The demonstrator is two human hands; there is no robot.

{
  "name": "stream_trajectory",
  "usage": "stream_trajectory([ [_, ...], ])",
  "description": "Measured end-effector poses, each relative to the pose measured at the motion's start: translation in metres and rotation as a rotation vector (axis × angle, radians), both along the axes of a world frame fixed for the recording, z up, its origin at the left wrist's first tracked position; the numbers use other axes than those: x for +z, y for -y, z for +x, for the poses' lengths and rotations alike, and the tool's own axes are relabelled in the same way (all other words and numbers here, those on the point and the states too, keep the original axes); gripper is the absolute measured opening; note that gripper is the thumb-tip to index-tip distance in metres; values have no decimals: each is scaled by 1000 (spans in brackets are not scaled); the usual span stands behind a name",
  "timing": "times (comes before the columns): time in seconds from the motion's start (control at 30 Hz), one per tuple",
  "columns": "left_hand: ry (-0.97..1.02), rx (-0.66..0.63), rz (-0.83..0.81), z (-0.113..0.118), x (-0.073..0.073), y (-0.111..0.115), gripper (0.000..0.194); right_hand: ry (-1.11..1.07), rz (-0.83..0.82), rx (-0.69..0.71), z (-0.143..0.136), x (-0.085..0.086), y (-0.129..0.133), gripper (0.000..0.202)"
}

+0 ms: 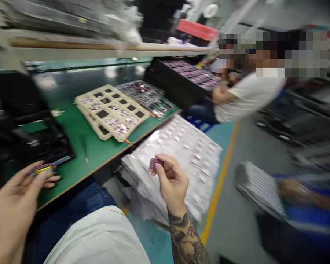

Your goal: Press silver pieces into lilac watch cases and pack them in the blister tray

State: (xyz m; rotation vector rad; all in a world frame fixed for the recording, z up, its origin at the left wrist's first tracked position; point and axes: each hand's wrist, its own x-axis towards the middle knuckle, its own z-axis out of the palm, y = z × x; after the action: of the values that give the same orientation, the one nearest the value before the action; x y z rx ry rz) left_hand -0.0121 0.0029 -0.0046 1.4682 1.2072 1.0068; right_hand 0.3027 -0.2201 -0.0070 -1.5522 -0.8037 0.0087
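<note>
Between the thumb and fingers of my left hand (24,190) is a small dark part with a shiny yellow face (45,171), held above the near edge of the green bench. My right hand (172,176) pinches a small purple piece with rounded corners (155,164). That hand is over a stack of white moulded trays (202,146) with rows of small pockets, beside the bench. The exact kind of either part cannot be made out.
Cream compartment trays (112,112) with small parts lie on the green bench (71,128), near clear plastic trays (140,90). A black fixture (24,135) stands at left. Farther along, a co-worker in a white shirt (253,95) sits by a black box of purple pieces (178,80).
</note>
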Motion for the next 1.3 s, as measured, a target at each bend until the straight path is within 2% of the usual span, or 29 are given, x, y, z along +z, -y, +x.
stream_trajectory([
  [0.03,53,34,-50,-4,0,3,57,-28,50,86,-17,-1,-31,11],
  [0.1,187,22,-139,-2,-2,4,61,-66,73,303,-50,-2,-88,12],
  [0.2,313,20,-211,5,-4,-5,65,-7,18,670,-90,-1,-154,28],
  [0.3,433,-13,-234,4,-1,-7,61,196,20,857,-116,3,-196,42],
  [0.4,545,-45,-219,-1,2,-3,55,299,-1,947,-130,7,-220,46],
  [0.53,530,54,-220,-2,-1,-4,40,324,-65,1033,-137,6,-228,51],
  [0.63,485,34,-218,-2,-3,-6,36,265,-96,954,-134,0,-224,54],
  [0.7,502,-7,-230,-4,-2,-6,34,196,-111,913,-132,-3,-222,43],
  [0.83,498,-78,-208,-8,1,-4,26,141,-113,961,-130,-3,-223,16],
  [0.93,406,-120,-126,-8,-2,0,21,120,-103,1007,-131,1,-226,9],
  [1.1,215,-55,107,-7,-10,8,24,201,-49,1027,-129,3,-228,14],
  [1.17,187,-54,151,-8,-10,8,26,231,-45,1022,-129,0,-225,14],
  [1.3,265,-71,46,-7,-9,6,23,269,-58,952,-132,0,-220,10],
])
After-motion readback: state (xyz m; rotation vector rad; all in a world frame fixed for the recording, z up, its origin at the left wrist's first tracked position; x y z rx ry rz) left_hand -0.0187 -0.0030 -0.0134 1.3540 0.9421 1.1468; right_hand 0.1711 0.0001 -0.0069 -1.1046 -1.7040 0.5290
